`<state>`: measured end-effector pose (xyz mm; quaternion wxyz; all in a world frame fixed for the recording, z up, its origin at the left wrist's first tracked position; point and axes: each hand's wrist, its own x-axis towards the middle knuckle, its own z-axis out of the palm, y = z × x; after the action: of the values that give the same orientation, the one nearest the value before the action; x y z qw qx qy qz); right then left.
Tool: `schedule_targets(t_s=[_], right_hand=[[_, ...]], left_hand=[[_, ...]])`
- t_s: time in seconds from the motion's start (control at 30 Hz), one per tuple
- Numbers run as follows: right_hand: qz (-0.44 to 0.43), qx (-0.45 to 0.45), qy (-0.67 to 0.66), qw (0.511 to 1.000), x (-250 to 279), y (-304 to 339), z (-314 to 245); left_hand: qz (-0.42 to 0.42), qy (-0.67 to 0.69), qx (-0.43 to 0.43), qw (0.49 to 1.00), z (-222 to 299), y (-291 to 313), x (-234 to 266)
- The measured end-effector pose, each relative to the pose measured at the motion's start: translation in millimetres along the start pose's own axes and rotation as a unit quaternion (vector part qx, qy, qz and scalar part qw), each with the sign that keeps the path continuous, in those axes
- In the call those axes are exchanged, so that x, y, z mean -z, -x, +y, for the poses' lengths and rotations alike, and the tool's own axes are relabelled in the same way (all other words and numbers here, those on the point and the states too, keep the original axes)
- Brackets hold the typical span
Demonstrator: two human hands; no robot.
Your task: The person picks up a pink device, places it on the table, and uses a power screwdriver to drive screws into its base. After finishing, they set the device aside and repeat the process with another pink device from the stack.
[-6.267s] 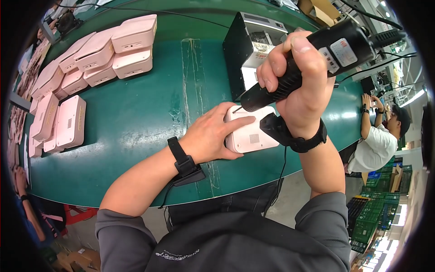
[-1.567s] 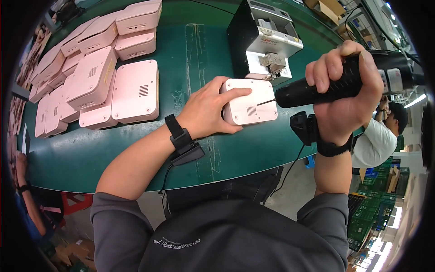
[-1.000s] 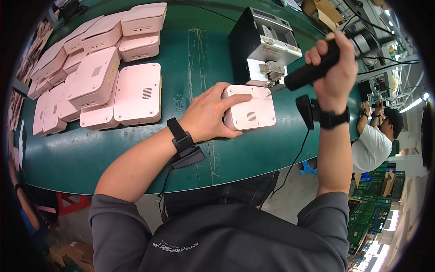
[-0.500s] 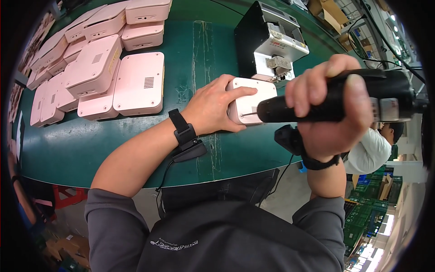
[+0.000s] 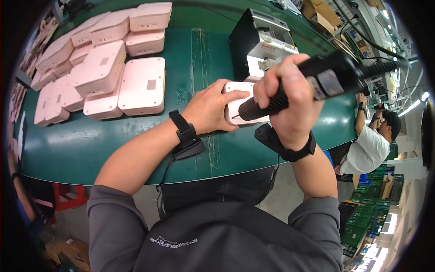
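My left hand (image 5: 207, 106) is closed around the left side of a pale plastic box (image 5: 234, 100), its index finger lying across the top face. The box rests flat on the green table. A black electric screwdriver (image 5: 333, 76) is wrapped in the fist of my right hand (image 5: 297, 102). It slants down to the left, and its thin bit reaches the box's near left corner, where there is a screw hole. Whether a screw sits there is too small to tell. My right hand and the tool hide the right part of the box.
Stacked pale pink boxes (image 5: 142, 86) of the same kind fill the table's left side. Just beyond the held box stands a black-and-white bench machine (image 5: 244, 47). A person in a white shirt (image 5: 367, 152) works to the right, near green crates (image 5: 362, 226).
My right hand and the screwdriver have moved left, and the tool has tilted more steeply, its rear end raised. My left hand stays on the box. The view has shifted slightly.
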<state>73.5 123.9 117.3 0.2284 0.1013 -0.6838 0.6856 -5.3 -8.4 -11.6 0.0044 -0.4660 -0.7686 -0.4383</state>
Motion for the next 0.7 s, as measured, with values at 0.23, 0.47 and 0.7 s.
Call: schedule_targets(t_s=[0.23,0.47,0.7], right_hand=[[0.041,0.131,-0.162,0.977,44.0,-10.8,-82.0],[0.158,0.205,-0.123,0.958,112.0,13.1,-129.2],[0.258,0.147,-0.088,0.951,130.5,42.3,-81.9]], left_hand=[[0.043,0.067,-0.088,0.993,13.8,-1.7,20.0],[0.136,0.545,0.072,0.824,13.3,-8.5,7.9],[0.222,0.717,0.249,0.612,-14.4,-16.5,21.5]])
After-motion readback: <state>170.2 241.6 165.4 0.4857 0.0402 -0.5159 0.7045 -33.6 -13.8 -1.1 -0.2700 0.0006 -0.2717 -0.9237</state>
